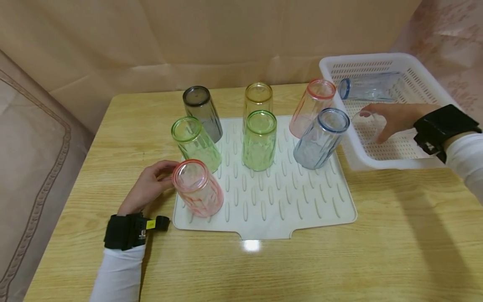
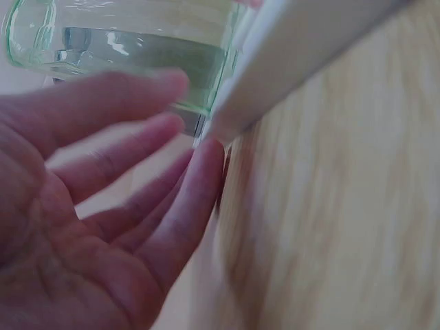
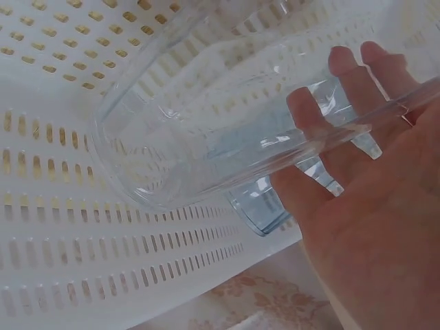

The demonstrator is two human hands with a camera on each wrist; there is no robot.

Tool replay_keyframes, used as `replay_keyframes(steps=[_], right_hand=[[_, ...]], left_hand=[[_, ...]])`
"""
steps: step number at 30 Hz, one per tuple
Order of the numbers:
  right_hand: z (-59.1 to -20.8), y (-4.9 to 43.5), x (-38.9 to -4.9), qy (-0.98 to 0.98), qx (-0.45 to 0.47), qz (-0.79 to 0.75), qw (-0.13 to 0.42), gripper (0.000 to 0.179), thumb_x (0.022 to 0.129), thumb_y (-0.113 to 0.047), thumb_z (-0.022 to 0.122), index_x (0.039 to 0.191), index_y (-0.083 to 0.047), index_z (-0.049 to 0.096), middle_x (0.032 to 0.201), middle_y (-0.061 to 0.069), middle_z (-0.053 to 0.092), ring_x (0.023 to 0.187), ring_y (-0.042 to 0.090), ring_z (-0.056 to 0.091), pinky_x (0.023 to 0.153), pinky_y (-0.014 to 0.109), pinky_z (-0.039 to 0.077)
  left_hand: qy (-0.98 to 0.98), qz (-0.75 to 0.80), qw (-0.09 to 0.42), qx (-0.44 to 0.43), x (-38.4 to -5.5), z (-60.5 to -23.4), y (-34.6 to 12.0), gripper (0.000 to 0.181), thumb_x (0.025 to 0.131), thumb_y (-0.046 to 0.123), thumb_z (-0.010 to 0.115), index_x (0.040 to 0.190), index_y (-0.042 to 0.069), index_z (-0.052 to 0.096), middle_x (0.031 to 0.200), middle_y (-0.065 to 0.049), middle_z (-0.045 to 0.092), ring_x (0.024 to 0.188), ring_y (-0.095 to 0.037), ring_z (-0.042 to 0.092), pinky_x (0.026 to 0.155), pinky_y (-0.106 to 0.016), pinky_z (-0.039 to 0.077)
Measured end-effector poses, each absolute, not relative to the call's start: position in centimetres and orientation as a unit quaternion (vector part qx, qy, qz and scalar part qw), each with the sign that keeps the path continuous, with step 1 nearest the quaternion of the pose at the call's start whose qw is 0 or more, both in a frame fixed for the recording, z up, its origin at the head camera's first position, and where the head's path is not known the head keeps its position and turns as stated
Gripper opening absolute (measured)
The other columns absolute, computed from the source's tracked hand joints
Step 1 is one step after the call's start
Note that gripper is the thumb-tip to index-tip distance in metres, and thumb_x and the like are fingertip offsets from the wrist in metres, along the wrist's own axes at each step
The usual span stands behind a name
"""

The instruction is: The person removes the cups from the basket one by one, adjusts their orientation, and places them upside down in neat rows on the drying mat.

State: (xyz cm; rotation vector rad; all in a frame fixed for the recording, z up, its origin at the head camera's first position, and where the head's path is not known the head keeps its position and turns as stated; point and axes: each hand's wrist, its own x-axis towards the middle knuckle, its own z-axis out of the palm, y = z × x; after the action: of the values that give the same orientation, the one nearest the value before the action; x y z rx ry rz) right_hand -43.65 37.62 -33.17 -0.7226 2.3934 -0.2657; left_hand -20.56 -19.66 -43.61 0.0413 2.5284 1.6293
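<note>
In the basket at the right, my right hand (image 1: 398,119) holds a clear drinking glass (image 3: 158,124), its fingers round the glass's side. A blue-tinted glass (image 1: 371,87) lies on its side in the basket behind that hand. My left hand (image 1: 151,184) is beside the white mat's left edge, fingers loosely bent and holding nothing. Nearest to it are an upside-down pink glass (image 1: 200,191) and a green glass (image 2: 151,58); whether the fingertips touch the pink glass I cannot tell.
A white ridged mat (image 1: 264,224) lies on the wooden table (image 1: 211,268). Upside-down on it stand a grey glass (image 1: 205,115), a yellow glass (image 1: 258,100), another green glass (image 1: 259,144), a red-rimmed glass (image 1: 309,111) and a blue glass (image 1: 320,140). The white perforated basket (image 1: 392,163) adjoins its right side.
</note>
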Motion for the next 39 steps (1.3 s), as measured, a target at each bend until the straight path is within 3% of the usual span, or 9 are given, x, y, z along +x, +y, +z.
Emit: replay_keyframes(steps=[3, 10, 15, 20, 28, 32, 39], right_hand=[[-32.9, 37.6, -43.3, 0.909, -0.276, -0.092, 0.298, 0.086, 0.071, -0.005, 0.084, 0.137, 0.011, 0.032, 0.138, 0.038, 0.032, 0.129, 0.052, 0.025, 0.103, 0.066, 0.019], [-30.9, 37.2, -42.8, 0.914, -0.289, -0.084, 0.274, 0.089, 0.07, -0.007, 0.085, 0.14, 0.01, 0.032, 0.142, 0.038, 0.027, 0.13, 0.053, 0.023, 0.103, 0.066, 0.021], [-28.9, 36.8, -42.6, 0.921, -0.294, -0.064, 0.248, 0.095, 0.07, -0.009, 0.086, 0.142, 0.009, 0.028, 0.145, 0.037, 0.023, 0.131, 0.055, 0.021, 0.102, 0.067, 0.022], [-27.5, 36.5, -42.3, 0.925, -0.304, -0.056, 0.219, 0.099, 0.067, -0.009, 0.087, 0.142, 0.011, 0.026, 0.143, 0.037, 0.026, 0.128, 0.053, 0.027, 0.101, 0.067, 0.025], [-26.6, 36.2, -41.0, 0.925, -0.326, -0.078, 0.179, 0.099, 0.062, -0.002, 0.088, 0.141, 0.011, 0.029, 0.14, 0.035, 0.032, 0.126, 0.049, 0.031, 0.102, 0.064, 0.025], [-26.0, 35.6, -40.1, 0.924, -0.346, -0.051, 0.154, 0.1, 0.06, -0.005, 0.09, 0.14, 0.008, 0.032, 0.138, 0.034, 0.036, 0.125, 0.049, 0.033, 0.1, 0.064, 0.028], [-25.4, 34.4, -37.5, 0.907, -0.415, -0.016, 0.068, 0.099, 0.046, -0.01, 0.095, 0.131, 0.001, 0.046, 0.126, 0.027, 0.051, 0.114, 0.046, 0.047, 0.091, 0.06, 0.038]], left_hand=[[0.839, 0.54, 0.07, 0.016, -20.1, -43.0, -19.6, 0.041, 0.091, -0.002, 0.064, 0.13, -0.005, 0.052, 0.132, -0.021, 0.051, 0.122, -0.035, 0.048, 0.099, -0.047, 0.042], [0.854, 0.519, 0.026, 0.034, -17.6, -40.5, -19.7, 0.043, 0.094, 0.012, 0.065, 0.132, 0.001, 0.052, 0.132, -0.015, 0.051, 0.121, -0.033, 0.05, 0.089, -0.017, 0.045], [0.863, 0.501, -0.027, 0.063, -16.0, -39.1, -19.5, 0.04, 0.091, 0.007, 0.067, 0.129, -0.001, 0.055, 0.127, -0.013, 0.055, 0.114, -0.022, 0.054, 0.089, -0.018, 0.046], [0.867, 0.49, -0.043, 0.081, -15.2, -38.9, -19.0, 0.036, 0.088, 0.002, 0.069, 0.123, -0.001, 0.058, 0.119, -0.014, 0.06, 0.106, -0.008, 0.057, 0.087, -0.015, 0.046], [0.855, 0.508, -0.005, 0.105, -15.8, -41.0, -17.5, 0.028, 0.087, 0.003, 0.071, 0.114, -0.003, 0.062, 0.108, -0.014, 0.064, 0.101, -0.025, 0.061, 0.085, -0.023, 0.05], [0.848, 0.518, 0.012, 0.114, -16.3, -42.0, -16.8, 0.026, 0.087, 0.004, 0.071, 0.111, -0.002, 0.063, 0.105, -0.012, 0.065, 0.099, -0.027, 0.061, 0.084, -0.03, 0.052], [0.846, 0.518, 0.036, 0.124, -16.9, -42.6, -15.9, 0.027, 0.086, 0.005, 0.073, 0.111, 0.0, 0.064, 0.106, -0.011, 0.065, 0.099, -0.027, 0.061, 0.083, -0.032, 0.053]])
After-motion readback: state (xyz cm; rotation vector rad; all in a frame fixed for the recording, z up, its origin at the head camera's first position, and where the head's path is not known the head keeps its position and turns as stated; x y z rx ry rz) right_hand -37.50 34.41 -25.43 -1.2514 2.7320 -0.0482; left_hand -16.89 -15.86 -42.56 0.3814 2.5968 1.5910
